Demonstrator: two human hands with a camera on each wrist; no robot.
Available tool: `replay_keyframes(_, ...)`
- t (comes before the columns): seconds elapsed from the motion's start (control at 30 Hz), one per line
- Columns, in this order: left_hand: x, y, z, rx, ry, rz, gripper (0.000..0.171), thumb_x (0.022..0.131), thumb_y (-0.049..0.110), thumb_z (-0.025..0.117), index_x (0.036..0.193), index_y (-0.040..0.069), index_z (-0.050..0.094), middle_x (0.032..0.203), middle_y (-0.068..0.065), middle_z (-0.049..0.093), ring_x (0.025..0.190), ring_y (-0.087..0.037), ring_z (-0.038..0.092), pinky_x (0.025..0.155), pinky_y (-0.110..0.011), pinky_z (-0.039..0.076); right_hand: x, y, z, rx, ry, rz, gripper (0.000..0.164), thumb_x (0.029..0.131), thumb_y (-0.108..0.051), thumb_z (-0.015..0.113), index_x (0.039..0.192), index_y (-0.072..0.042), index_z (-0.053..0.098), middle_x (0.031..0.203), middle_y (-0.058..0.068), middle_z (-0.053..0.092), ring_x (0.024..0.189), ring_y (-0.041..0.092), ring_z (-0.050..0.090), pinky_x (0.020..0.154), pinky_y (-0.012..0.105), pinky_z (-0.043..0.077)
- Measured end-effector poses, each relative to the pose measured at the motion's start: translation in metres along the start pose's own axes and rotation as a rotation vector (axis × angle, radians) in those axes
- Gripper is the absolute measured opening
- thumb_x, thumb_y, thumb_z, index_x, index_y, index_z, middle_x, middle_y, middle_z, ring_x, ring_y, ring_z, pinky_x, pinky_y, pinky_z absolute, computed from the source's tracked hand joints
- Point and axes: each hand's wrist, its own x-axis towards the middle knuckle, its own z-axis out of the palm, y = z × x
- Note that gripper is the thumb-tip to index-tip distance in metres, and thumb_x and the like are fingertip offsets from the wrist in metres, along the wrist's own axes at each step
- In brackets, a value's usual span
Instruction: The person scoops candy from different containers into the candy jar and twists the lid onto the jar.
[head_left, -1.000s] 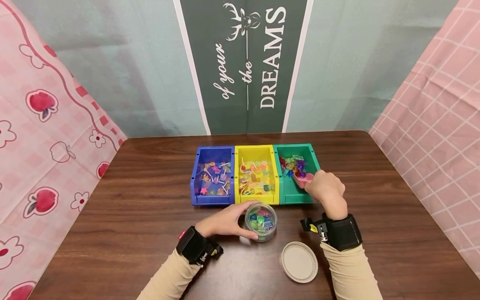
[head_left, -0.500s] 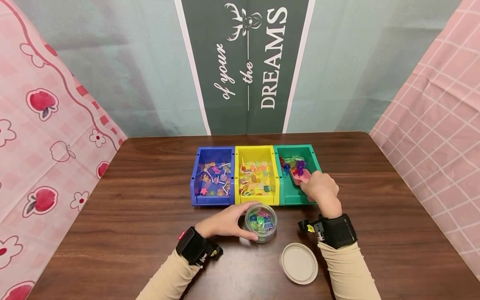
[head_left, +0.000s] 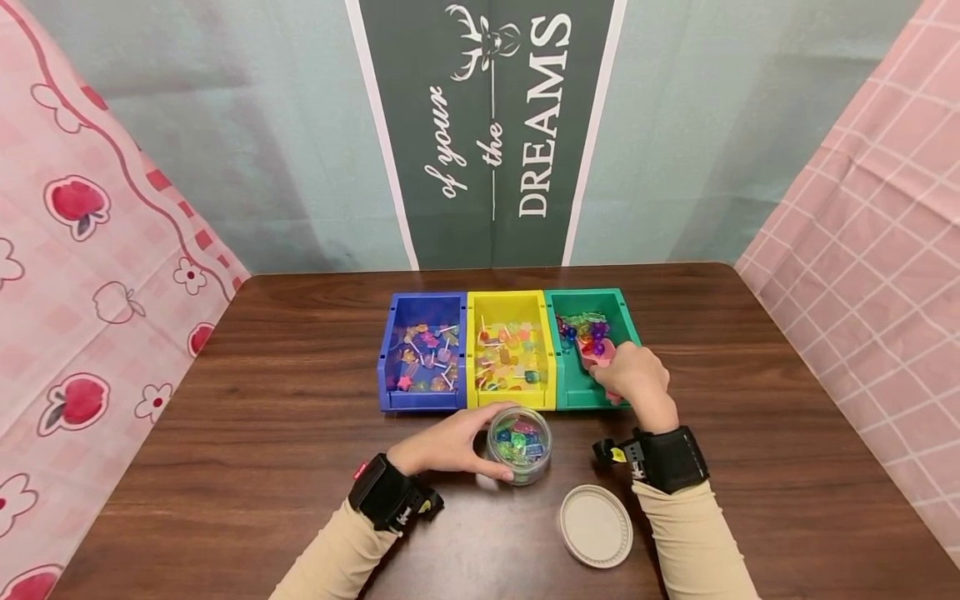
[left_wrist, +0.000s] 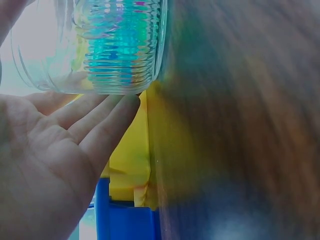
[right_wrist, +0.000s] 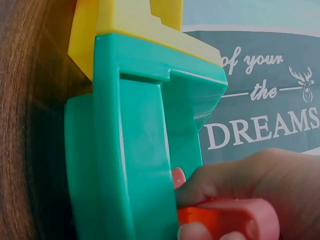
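Observation:
In the head view my right hand (head_left: 633,379) grips a pink scoop (head_left: 596,354) inside the green bin (head_left: 581,396). The scoop's bowl lies against the colourful clear plastic charms (head_left: 588,325). The right wrist view shows my thumb and fingers around the scoop's pink handle (right_wrist: 262,215), behind the green bin's front; the bowl is mostly hidden there. My left hand (head_left: 450,442) holds a clear round jar (head_left: 520,477) from its left side, thumb in front and fingers behind. The uncapped jar stands on the table with several colourful charms (head_left: 520,442) in it. Its ribbed wall shows in the left wrist view.
A yellow bin (head_left: 512,400) and a blue bin (head_left: 422,402) adjoin the green one on its left, both holding small lollipop-like charms. A beige round lid (head_left: 596,527) lies on the brown wooden table (head_left: 300,400), right of and nearer than the jar.
My right hand has moved slightly left with the scoop, whose bowl now sits further left by the charms. The left hand and the jar have stayed in place.

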Motion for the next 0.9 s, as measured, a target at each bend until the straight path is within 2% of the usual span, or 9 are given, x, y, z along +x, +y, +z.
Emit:
replay_keyframes(0.3,0.0,0.0,0.0,0.02,0.003,-0.004,0.085,0.074,0.043,0.075,0.144,0.017,0.034,0.137,-0.001,0.051,0.123,-0.01,0.045,0.106,-0.04,0.041,0.0,0.001,-0.003,0.014,0.013,-0.011,0.036,0.088,-0.032,0.057,0.075,0.001,0.062,0.048,0.006,0.061,0.055,0.025,0.056,0.048,0.036,0.049)
replay_keyframes(0.5,0.001,0.0,0.0,0.028,0.01,0.002,0.086,0.073,0.044,0.075,0.144,0.016,0.034,0.135,-0.001,0.053,0.122,-0.01,0.046,0.106,-0.04,0.041,-0.002,0.002,-0.007,-0.003,0.02,-0.006,0.037,0.089,-0.032,0.057,0.071,0.0,0.064,0.048,0.006,0.063,0.055,0.024,0.056,0.048,0.036,0.049)
replay_keyframes(0.67,0.0,-0.001,0.0,0.024,0.011,-0.001,0.086,0.073,0.044,0.075,0.144,0.017,0.034,0.135,-0.001,0.053,0.122,-0.01,0.046,0.106,-0.04,0.041,-0.005,0.004,-0.011,0.007,0.051,-0.042,0.04,0.089,-0.033,0.058,0.064,-0.002,0.064,0.05,0.008,0.064,0.056,0.025,0.055,0.048,0.037,0.049)
replay_keyframes(0.77,0.0,-0.001,0.0,0.019,0.009,0.001,0.085,0.074,0.045,0.074,0.144,0.019,0.034,0.135,0.0,0.052,0.121,-0.01,0.046,0.106,-0.041,0.042,-0.007,0.005,-0.013,0.025,0.073,-0.06,0.037,0.088,-0.033,0.059,0.074,0.001,0.067,0.051,0.009,0.064,0.057,0.025,0.055,0.049,0.037,0.048)
replay_keyframes(0.9,-0.001,-0.001,0.0,0.018,0.006,0.009,0.084,0.075,0.044,0.074,0.144,0.019,0.034,0.135,0.0,0.052,0.121,-0.01,0.046,0.105,-0.041,0.042,-0.01,0.007,-0.015,0.046,0.09,-0.078,0.042,0.088,-0.033,0.06,0.1,0.007,0.067,0.054,0.01,0.066,0.06,0.026,0.055,0.05,0.037,0.048)
